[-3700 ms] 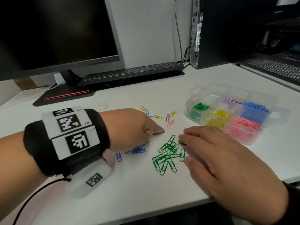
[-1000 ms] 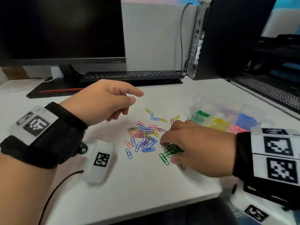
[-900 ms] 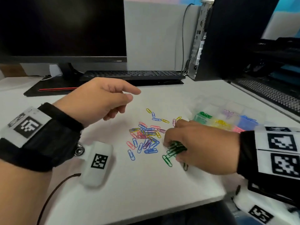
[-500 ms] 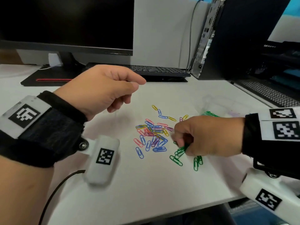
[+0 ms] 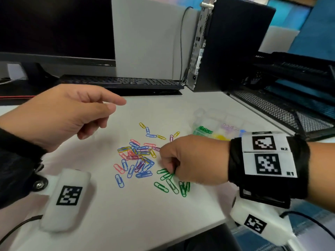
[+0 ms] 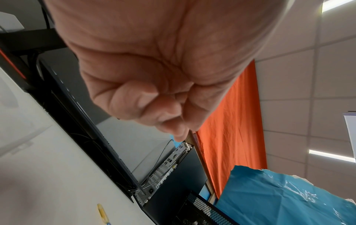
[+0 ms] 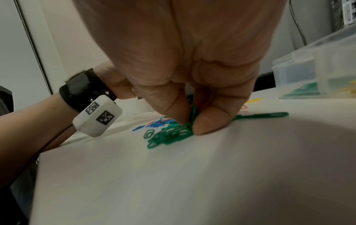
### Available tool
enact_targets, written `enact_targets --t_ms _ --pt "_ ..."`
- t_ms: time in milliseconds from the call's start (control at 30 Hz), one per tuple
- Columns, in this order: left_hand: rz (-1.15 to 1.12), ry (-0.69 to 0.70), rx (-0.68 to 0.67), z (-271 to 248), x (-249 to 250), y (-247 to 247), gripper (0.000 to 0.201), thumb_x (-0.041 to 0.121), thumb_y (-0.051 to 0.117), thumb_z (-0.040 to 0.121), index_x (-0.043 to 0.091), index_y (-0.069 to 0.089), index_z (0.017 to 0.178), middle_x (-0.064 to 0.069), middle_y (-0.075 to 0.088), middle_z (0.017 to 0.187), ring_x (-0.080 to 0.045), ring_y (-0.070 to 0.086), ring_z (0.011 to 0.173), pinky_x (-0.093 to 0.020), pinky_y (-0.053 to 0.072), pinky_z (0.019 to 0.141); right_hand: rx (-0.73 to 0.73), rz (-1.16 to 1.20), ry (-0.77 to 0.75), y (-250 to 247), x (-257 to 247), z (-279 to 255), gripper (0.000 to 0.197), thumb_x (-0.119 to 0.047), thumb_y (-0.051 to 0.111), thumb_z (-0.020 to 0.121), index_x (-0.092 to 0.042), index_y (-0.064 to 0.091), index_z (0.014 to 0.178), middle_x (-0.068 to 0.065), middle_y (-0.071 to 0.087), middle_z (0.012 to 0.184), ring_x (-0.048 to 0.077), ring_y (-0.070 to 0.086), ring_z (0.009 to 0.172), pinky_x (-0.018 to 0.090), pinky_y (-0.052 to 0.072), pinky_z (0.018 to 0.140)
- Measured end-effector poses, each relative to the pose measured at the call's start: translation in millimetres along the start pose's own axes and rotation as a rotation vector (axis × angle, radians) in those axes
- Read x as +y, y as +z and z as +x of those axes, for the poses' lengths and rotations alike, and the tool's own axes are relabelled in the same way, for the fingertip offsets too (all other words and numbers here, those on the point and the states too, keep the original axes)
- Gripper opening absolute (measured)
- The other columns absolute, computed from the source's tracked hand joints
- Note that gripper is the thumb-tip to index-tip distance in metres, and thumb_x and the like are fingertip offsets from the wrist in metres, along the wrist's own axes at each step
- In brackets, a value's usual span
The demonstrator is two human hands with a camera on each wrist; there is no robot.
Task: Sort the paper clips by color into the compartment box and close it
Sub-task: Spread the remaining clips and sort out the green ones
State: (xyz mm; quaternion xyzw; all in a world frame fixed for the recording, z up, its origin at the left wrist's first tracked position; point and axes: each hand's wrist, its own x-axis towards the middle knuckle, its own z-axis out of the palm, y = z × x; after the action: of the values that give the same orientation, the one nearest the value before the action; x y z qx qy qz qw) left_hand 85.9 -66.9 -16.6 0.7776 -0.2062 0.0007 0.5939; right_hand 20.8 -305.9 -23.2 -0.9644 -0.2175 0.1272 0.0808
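Loose green paper clips (image 5: 172, 183) lie on the white desk near its front edge. My right hand (image 5: 169, 173) is down on them, thumb and fingertips pinching a small bunch of green clips (image 7: 169, 135); the right wrist view shows the pinch (image 7: 191, 121) touching the desk. A mixed pile of blue, pink, yellow and purple clips (image 5: 137, 156) lies just left of it. The clear compartment box (image 5: 201, 113) stands open behind my right hand, partly hidden, with green, yellow and purple clips inside. My left hand (image 5: 112, 105) hovers above the desk at the left, fingers loosely curled, holding nothing I can see.
A black keyboard (image 5: 119, 82) and a monitor (image 5: 54, 28) stand at the back. A computer tower (image 5: 226, 42) is at the back right, and a black mesh tray (image 5: 272, 105) lies on the right. The desk's front edge runs close below the green clips.
My right hand has curled tighter over the green clips and pulled a bunch together, leaving a few on the desk. The left hand stays raised at the left.
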Motion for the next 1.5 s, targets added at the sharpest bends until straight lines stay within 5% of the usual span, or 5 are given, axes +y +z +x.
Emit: enact_targets --t_ms 167,300,1000,1133,1500 --pt "-0.024 0.011 0.031 0.6 -2.6 3.1 0.019 0.016 0.062 0.084 0.022 0.076 0.096 -0.010 0.052 0.056 -0.019 0.036 0.042 -0.020 0.027 0.036 0.068 0.325 0.097 -24.7 21.0 -5.2 0.018 0.003 0.059 0.080 -0.014 0.063 0.079 -0.007 0.058 0.065 0.014 0.064 0.056 0.030 0.058 0.061" --pt "-0.014 0.023 -0.027 -0.1 -1.6 -0.3 0.062 0.061 0.075 0.052 0.024 0.075 0.101 -0.008 0.053 0.056 -0.017 0.038 0.040 -0.020 0.028 0.036 0.248 0.481 0.216 -57.7 66.9 -2.8 0.022 0.010 0.064 0.079 -0.011 0.062 0.073 0.003 0.061 0.065 0.025 0.062 0.059 0.045 0.060 0.069" --pt "0.019 -0.032 -0.062 0.7 1.3 -4.0 0.091 0.080 0.073 0.038 0.025 0.072 0.110 -0.011 0.051 0.054 -0.021 0.035 0.034 -0.032 0.015 0.035 0.250 0.330 0.390 -80.6 108.5 16.3 0.021 0.008 0.060 0.082 -0.012 0.065 0.079 0.018 0.069 0.094 0.027 0.068 0.079 0.046 0.060 0.077" --pt "0.064 0.025 -0.042 1.8 0.5 1.3 0.046 0.046 0.070 0.064 0.021 0.074 0.103 -0.010 0.053 0.055 -0.015 0.038 0.034 -0.021 0.024 0.034 0.328 0.313 0.255 -84.7 76.7 -6.3 0.016 -0.003 0.063 0.083 -0.017 0.067 0.085 0.008 0.071 0.088 0.028 0.071 0.079 0.047 0.060 0.074" --pt "0.088 0.037 0.007 -2.5 4.4 10.8 0.020 0.009 0.062 0.089 0.022 0.076 0.095 -0.006 0.057 0.058 -0.017 0.041 0.042 -0.020 0.031 0.036 -0.180 -0.115 0.273 -21.2 6.6 -35.8 0.058 -0.072 0.052 0.080 -0.027 0.050 0.116 -0.005 0.054 0.106 0.017 0.057 0.093 0.039 0.050 0.086"
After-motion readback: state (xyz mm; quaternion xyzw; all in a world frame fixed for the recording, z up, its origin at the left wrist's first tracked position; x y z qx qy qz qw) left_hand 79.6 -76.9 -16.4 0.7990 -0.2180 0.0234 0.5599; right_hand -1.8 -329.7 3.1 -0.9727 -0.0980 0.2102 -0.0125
